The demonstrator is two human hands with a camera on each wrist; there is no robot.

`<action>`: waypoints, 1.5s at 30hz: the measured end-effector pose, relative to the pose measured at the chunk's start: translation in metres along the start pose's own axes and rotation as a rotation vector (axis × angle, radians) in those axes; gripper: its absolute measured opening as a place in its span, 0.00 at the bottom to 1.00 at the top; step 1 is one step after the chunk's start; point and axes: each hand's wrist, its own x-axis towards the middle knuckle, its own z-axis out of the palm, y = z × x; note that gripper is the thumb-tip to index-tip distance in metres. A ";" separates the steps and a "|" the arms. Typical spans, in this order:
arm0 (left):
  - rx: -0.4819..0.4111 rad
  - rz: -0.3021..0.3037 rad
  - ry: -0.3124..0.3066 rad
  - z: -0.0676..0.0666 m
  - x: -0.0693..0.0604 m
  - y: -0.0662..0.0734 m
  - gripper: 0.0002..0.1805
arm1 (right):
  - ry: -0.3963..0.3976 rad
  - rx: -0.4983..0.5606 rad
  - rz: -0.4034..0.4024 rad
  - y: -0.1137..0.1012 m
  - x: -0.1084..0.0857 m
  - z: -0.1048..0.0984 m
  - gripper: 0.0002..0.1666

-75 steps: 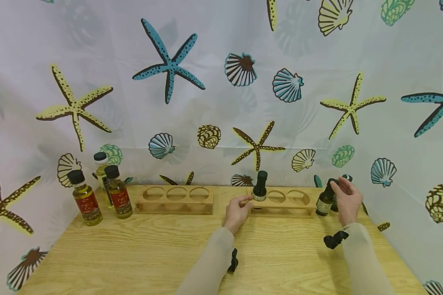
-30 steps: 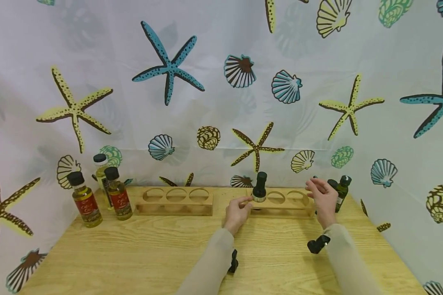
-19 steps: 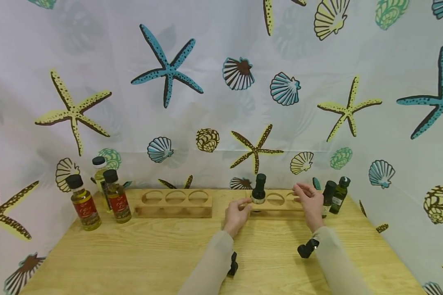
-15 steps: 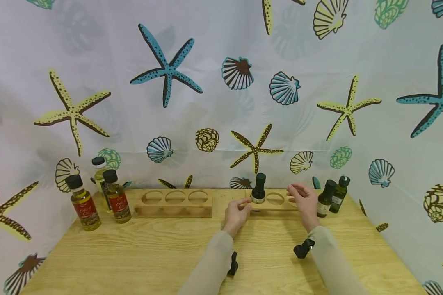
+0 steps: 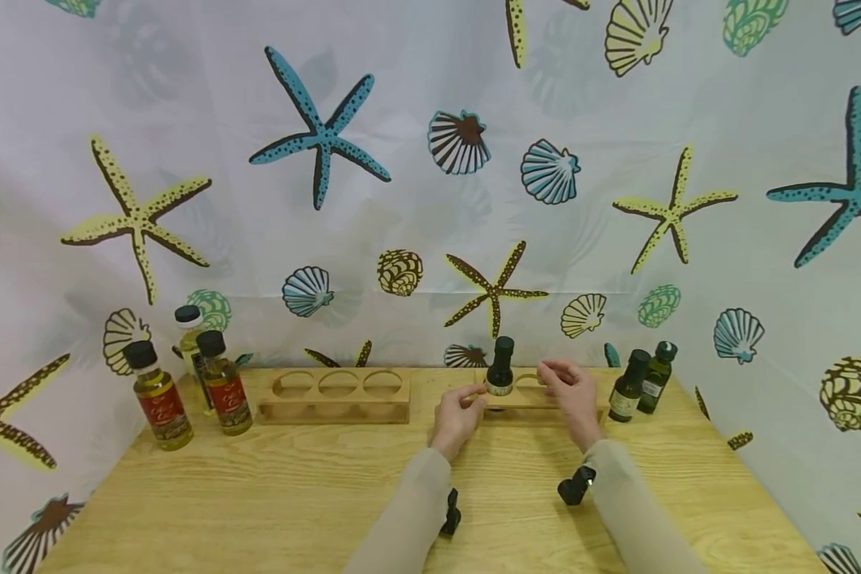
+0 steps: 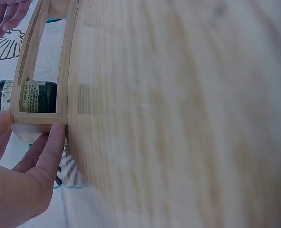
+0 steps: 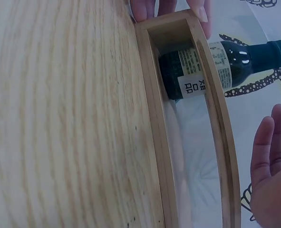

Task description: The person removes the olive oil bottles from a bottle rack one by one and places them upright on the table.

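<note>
A small dark green glass bottle (image 5: 501, 368) with a pale label stands in the left hole of the right wooden bottle rack (image 5: 524, 418). My left hand (image 5: 458, 418) grips the left end of this rack, thumb near the upper board and fingers at the end, as the left wrist view shows. Over the rack's right part hovers my right hand (image 5: 572, 399), fingers loosely bent with nothing between them. In the right wrist view the bottle (image 7: 190, 71) lies through the hole, its base inside the frame, and the right hand (image 7: 276, 166) is apart from it.
Right of the rack stand two dark bottles, one with a pale label (image 5: 626, 391) and a greener one (image 5: 656, 381). A second rack with three holes (image 5: 333, 412) is at left centre. Beyond it stand three oil bottles, two red-labelled (image 5: 163, 406). A patterned curtain (image 5: 402, 183) hangs behind.
My right hand has let go of the pale-labelled dark bottle at the right and moved left over the rack. The left hand stays on the rack's end.
</note>
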 end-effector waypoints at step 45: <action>0.021 0.038 -0.016 -0.001 -0.001 0.000 0.14 | -0.068 -0.126 -0.029 -0.014 0.016 0.060 0.30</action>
